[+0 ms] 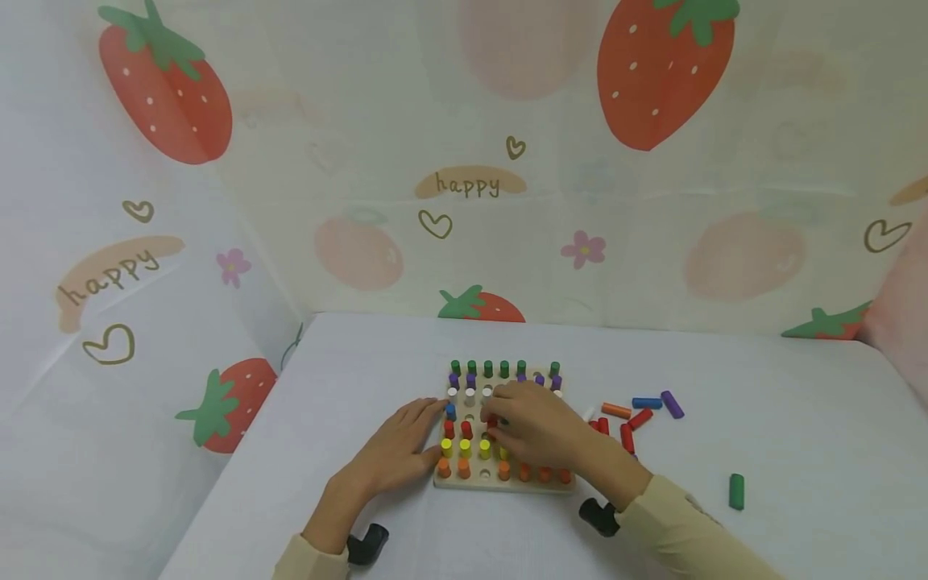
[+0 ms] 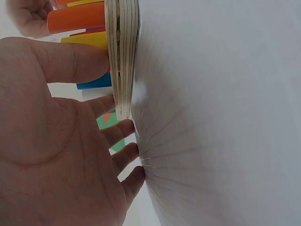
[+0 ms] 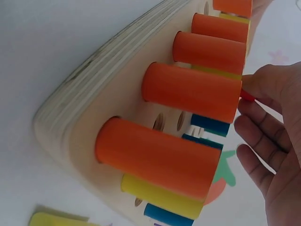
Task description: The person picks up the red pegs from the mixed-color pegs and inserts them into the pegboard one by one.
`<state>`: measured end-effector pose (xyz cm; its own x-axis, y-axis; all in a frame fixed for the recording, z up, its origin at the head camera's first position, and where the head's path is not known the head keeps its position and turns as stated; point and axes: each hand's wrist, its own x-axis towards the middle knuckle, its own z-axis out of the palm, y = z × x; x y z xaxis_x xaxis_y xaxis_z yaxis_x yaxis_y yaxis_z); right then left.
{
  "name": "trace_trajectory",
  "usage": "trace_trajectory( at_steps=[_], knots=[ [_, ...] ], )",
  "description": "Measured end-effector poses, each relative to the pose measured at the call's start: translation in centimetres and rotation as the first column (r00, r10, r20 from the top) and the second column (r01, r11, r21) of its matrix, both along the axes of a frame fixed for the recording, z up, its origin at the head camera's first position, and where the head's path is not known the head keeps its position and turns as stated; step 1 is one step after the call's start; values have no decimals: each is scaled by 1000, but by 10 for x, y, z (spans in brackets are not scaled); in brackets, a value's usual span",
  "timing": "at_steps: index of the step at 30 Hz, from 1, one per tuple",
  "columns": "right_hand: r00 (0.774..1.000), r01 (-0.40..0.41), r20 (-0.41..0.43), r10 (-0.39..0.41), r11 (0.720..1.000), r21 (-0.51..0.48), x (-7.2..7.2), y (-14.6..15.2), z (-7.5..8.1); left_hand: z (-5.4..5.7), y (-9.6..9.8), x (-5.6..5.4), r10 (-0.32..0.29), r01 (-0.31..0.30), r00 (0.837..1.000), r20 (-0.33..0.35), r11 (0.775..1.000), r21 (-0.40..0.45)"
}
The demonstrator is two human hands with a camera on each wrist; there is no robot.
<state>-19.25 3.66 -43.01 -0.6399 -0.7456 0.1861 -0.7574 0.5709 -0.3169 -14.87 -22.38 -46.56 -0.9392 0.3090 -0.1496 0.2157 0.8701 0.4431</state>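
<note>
A wooden pegboard [image 1: 464, 485] stands on the white table, with rows of coloured pegs upright in its holes. Green pegs [image 1: 488, 369] line the far side and orange pegs [image 1: 444, 468] the near side. My left hand [image 1: 395, 443] rests at the board's left edge, fingers extended and thumb against the board's side [image 2: 123, 56]. Over the middle of the board, my right hand [image 1: 540, 423] pinches a red peg [image 3: 247, 95] between thumb and fingers. Its lower end is hidden, so whether it sits in a hole I cannot tell.
Loose pegs lie right of the board, among them an orange peg [image 1: 616, 411], a blue peg [image 1: 647, 403], a purple peg [image 1: 672, 404] and several red ones. A green peg [image 1: 736, 491] lies farther right. A strawberry-printed cloth [image 1: 362, 161] hangs behind the table.
</note>
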Motion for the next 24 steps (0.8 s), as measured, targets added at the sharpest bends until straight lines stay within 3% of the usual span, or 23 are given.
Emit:
trace_trajectory(
  at_steps=[7,24],
  knots=[
    [998,33,54,-33,999,-3,0,-5,1,0,0,1,-3,3,1000,-2,1000,-2],
    [999,-29,-37,28,1000,-12,-1,-9,-4,-1,0,-1,0,0,1000,5,1000,-14]
  ],
)
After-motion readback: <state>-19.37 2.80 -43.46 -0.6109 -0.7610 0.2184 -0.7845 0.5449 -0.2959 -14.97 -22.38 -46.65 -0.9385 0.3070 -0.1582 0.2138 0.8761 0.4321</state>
